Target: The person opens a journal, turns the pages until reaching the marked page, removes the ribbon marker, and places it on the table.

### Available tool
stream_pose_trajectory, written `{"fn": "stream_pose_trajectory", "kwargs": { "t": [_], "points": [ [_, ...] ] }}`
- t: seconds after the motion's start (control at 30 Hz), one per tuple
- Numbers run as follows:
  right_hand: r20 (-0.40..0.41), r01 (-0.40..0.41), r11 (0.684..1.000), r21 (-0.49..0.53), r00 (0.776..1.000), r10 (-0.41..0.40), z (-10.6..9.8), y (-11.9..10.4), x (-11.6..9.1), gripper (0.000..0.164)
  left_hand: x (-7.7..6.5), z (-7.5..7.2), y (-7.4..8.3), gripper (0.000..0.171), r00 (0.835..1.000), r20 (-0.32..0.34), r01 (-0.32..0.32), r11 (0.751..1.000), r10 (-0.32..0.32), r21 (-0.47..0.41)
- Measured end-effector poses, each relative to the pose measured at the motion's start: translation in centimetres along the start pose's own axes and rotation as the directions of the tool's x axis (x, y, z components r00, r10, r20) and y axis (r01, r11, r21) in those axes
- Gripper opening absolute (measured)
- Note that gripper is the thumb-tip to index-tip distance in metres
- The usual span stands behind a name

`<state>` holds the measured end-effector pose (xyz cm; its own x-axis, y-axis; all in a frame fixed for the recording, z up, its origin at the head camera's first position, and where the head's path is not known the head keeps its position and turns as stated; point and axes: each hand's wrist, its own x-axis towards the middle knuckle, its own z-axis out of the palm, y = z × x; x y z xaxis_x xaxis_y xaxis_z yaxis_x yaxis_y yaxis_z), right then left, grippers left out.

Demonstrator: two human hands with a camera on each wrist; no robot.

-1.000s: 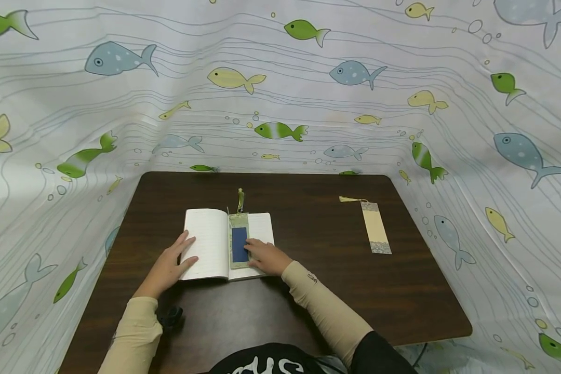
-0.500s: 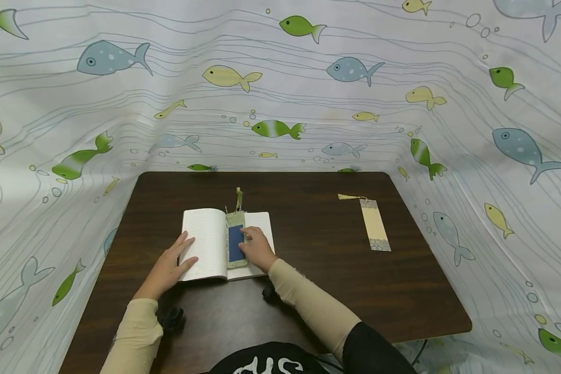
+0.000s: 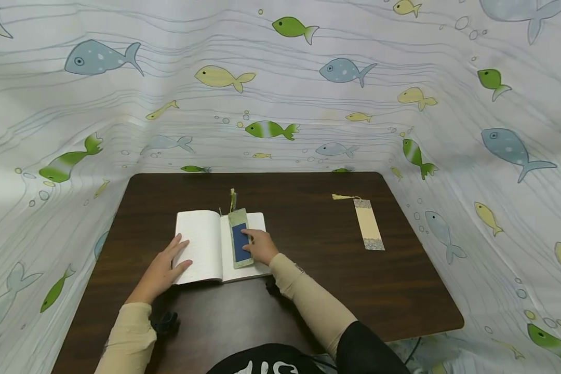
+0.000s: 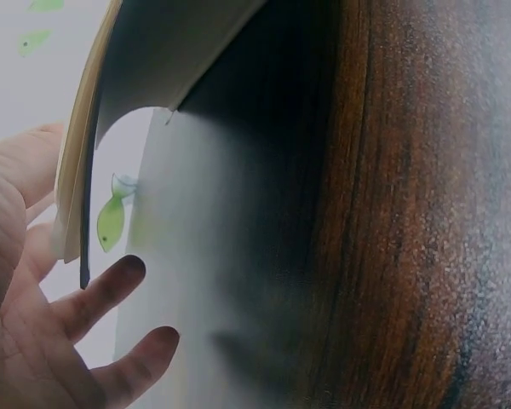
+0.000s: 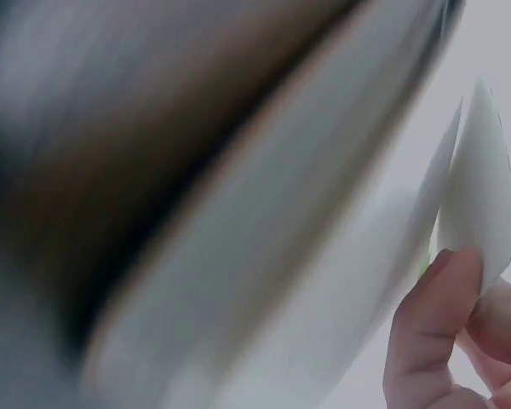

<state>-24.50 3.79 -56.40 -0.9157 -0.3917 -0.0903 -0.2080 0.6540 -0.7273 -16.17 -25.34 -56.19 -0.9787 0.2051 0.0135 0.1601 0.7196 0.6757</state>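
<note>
Right hand [image 3: 262, 246] pinches the bookmark [image 3: 239, 245], which is between the hands; left hand [image 3: 160, 267] grips the notebook [image 3: 201, 244].

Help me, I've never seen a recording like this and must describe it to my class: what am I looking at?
There is no robot here, only a person's two bare hands: the left grip and the right grip. The wide picture comes from a camera on the person's head, looking forward and down. The two close-ups come from a camera on each wrist. On the dark table lie an open notebook and, off to the right, a cream bookmark. The left grip rests at the notebook's left edge; the right grip pinches a blue-panelled bookmark over the right page.
</note>
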Motion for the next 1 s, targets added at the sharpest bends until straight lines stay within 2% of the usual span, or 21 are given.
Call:
{"fn": "stream_pose_trajectory", "kwargs": {
  "t": [0.1,0.23,0.4,0.57,0.63,0.73,0.9,1.0],
  "points": [
    [-0.023,-0.038,0.999,0.015,0.999,0.039,-2.0,2.5,-0.5,0.050,-0.7,0.1,-0.5,0.067,1.000,0.002,0.013,1.000,-0.013,-0.008],
    [-0.098,-0.127,0.992,-0.022,0.987,0.124,-6.0,7.5,-2.2,0.053,-1.2,0.3,-0.8,0.069,0.999,0.020,0.031,0.999,-0.030,-0.018],
    [-0.216,-0.317,0.940,-0.122,0.933,0.287,-11.0,12.9,-4.7,0.058,-1.0,0.0,-0.9,0.070,1.000,0.015,0.026,1.000,-0.026,-0.010],
    [-0.317,-0.456,0.857,-0.238,0.871,0.375,-13.5,16.6,-5.9,0.054,-0.9,-0.5,-1.1,0.069,1.000,0.017,0.021,1.000,-0.021,0.022],
    [-0.336,-0.489,0.832,-0.261,0.854,0.397,-13.9,17.5,-6.0,0.052,-0.9,-0.6,-1.2,0.069,1.000,0.018,0.017,0.999,-0.017,0.031],
    [-0.354,-0.503,0.818,-0.278,0.845,0.400,-14.4,18.0,-5.8,0.051,-0.7,-0.6,-1.2,0.068,1.000,0.013,0.004,0.999,-0.005,0.043],
    [-0.386,-0.516,0.789,-0.334,0.838,0.384,-15.2,17.6,-5.4,0.048,-0.3,-0.4,-0.8,0.066,1.000,0.011,-0.004,1.000,0.004,0.027],
    [-0.401,-0.510,0.754,-0.413,0.846,0.352,-15.2,16.8,-5.2,0.045,-0.3,-0.3,-0.7,0.066,1.000,0.012,0.002,1.000,-0.003,0.009]
  ]
}}
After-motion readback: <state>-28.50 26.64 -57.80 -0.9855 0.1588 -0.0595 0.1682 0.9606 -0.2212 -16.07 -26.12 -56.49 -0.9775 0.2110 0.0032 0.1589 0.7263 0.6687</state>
